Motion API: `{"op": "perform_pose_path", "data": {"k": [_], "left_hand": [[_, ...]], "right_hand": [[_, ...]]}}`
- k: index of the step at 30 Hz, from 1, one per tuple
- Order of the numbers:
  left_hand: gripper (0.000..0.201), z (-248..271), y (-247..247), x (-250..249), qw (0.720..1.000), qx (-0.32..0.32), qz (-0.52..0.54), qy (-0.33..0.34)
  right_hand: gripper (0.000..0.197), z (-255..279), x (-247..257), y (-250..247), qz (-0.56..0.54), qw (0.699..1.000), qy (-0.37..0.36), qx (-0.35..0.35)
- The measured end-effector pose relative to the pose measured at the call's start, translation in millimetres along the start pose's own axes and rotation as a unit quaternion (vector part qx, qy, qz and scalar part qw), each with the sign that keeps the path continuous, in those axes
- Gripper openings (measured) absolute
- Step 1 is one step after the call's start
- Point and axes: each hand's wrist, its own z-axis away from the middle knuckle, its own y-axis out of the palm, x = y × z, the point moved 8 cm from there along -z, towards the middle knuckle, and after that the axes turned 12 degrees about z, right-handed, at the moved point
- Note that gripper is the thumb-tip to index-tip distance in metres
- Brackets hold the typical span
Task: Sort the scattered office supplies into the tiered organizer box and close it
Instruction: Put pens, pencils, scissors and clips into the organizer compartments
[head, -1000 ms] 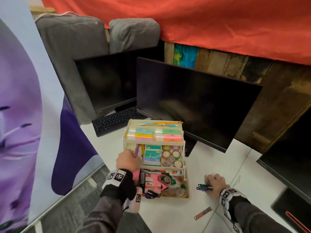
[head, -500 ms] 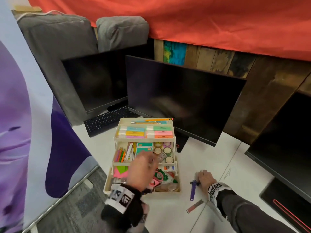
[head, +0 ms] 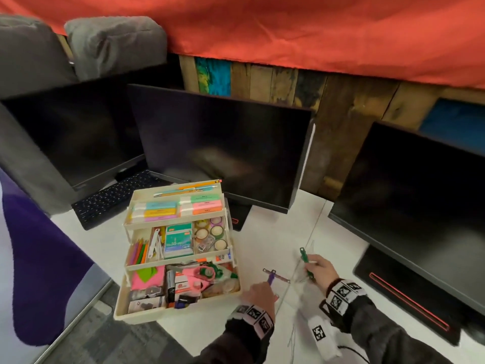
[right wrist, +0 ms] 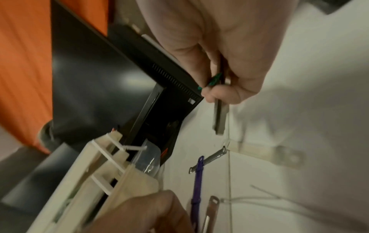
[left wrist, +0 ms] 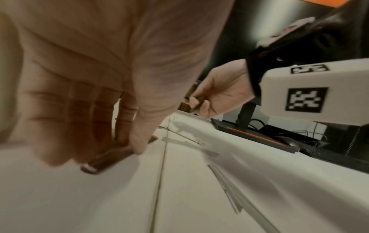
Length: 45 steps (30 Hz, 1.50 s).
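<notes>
White desk (head: 262,245), lower frame: right hand (head: 319,270) grips green clip (head: 304,256); left hand (head: 259,294) pinches purple clip (head: 270,277) beside open organizer box (head: 178,303).

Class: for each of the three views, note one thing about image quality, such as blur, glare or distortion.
Head view: wide-angle bending at the edges, organizer box fairly sharp. Left wrist view: left hand fills the frame, blurred, table streaked. Right wrist view: soft motion blur, glare patch on the monitor.
</notes>
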Motion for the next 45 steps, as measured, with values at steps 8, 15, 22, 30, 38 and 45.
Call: {"op": "perform_pose_path", "data": {"k": [8,15,22,30,38,45], "left_hand": [[0.029,-13,-2,-1,0.997,-0.044,0.051,0.033],[0.026,-36,-14,-9,0.994,-0.07,0.077,0.028],[0.029,-53,-15,-7,0.988,-0.058,0.146,-0.002],[0.032,-56,-15,-14,0.999,-0.005,-0.003,0.039],[0.041,-62,-29,-37,0.987,-0.004,-0.048,0.156],[0.024,-72,-22,-38,0.984,0.048,-0.071,0.157]], "right_hand": [[0.021,20,-42,0,0.033,0.998,0.043,0.022],[0.012,30,-28,22,0.286,0.957,-0.047,-0.009],[0.013,30,-22,40,0.412,0.909,-0.055,0.032],[0.01,28,-19,43,0.438,0.895,-0.055,0.071],[0.015,40,-21,29,0.443,0.878,-0.089,0.156],[0.024,60,-35,46,0.491,0.857,-0.082,0.129]]}}
